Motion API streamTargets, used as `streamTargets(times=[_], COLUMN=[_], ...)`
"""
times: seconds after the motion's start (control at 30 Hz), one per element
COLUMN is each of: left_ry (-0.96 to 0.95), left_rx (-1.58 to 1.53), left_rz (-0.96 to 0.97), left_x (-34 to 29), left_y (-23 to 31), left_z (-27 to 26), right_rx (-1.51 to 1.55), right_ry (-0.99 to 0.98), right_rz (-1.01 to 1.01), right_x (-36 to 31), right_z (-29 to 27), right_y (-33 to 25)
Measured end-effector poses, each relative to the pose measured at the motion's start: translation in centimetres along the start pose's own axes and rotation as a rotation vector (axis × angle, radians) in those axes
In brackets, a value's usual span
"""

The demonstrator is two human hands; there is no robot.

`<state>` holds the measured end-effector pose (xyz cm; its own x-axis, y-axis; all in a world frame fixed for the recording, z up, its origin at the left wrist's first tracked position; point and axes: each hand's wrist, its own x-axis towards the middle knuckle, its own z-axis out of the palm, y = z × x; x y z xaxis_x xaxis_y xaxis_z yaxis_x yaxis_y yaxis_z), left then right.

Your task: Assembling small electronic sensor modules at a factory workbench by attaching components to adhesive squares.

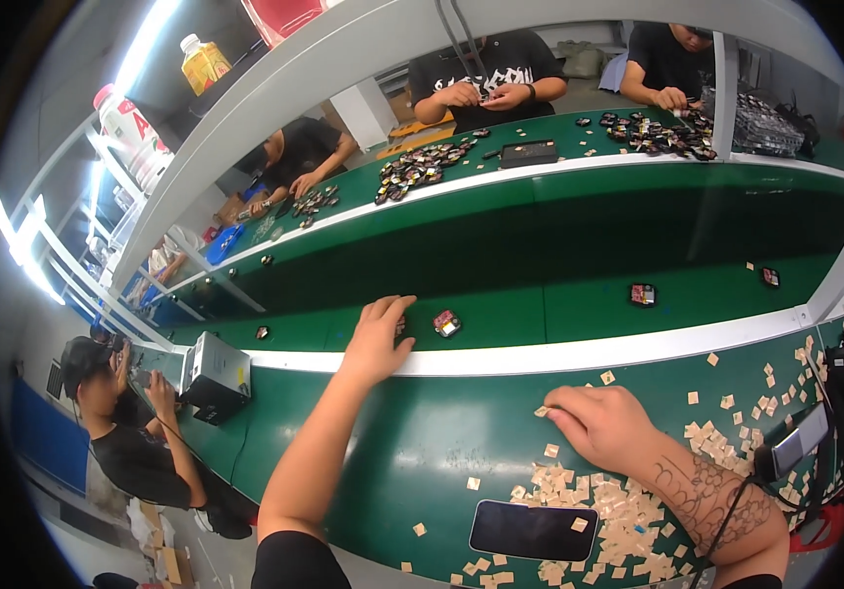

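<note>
Over the green belt, my left hand [377, 342] curves its thumb and fingers round a small dark device [401, 326] with a reddish label; most of it is hidden by the hand. Just right of it lies a similar black device [446, 322] with a red and white face. My right hand [603, 424] is above the near green bench, thumb and forefinger pinching a small beige square piece [542, 412]. Below that hand, many like beige squares [628, 515] lie in a loose pile. A dark-screened phone [525, 531] lies beside the pile, one square on its screen.
A white rail [540, 355] separates bench and belt. More devices [643, 294] sit along the belt. Black cables and a grey-faced device [798, 440] crowd the right edge. A grey metal box [217, 377] stands left. Co-workers [486, 74] handle piled devices [422, 169] across the line.
</note>
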<state>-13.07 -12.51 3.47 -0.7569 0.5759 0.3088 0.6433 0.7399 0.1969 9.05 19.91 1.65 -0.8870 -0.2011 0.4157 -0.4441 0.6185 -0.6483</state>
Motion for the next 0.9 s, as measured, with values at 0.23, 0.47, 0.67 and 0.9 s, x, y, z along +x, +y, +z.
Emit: streamTargets(times=[0.23,0.47,0.67,0.9], left_ry=[-0.042,-0.245,-0.302,-0.263], left_rx=[-0.162,-0.444,-0.5,-0.532], left_rz=[-0.065,0.442,0.438,0.392], left_x=[0.1,-4.4,-4.6,-5.3], left_y=[0.3,14.6,13.8,13.3], left_z=[0.8,2.3,2.4,3.2], right_rx=[0.072,0.089,0.202,-0.182], right_ry=[0.042,0.137,0.001,-0.225], right_rz=[0.093,0.099,0.187,0.068], right_x=[-0.2,0.5,0.9,1.0], right_z=[-0.5,-0.3,-1.8,-1.5], right_y=[0.4,-0.1,-0.8,-3.4])
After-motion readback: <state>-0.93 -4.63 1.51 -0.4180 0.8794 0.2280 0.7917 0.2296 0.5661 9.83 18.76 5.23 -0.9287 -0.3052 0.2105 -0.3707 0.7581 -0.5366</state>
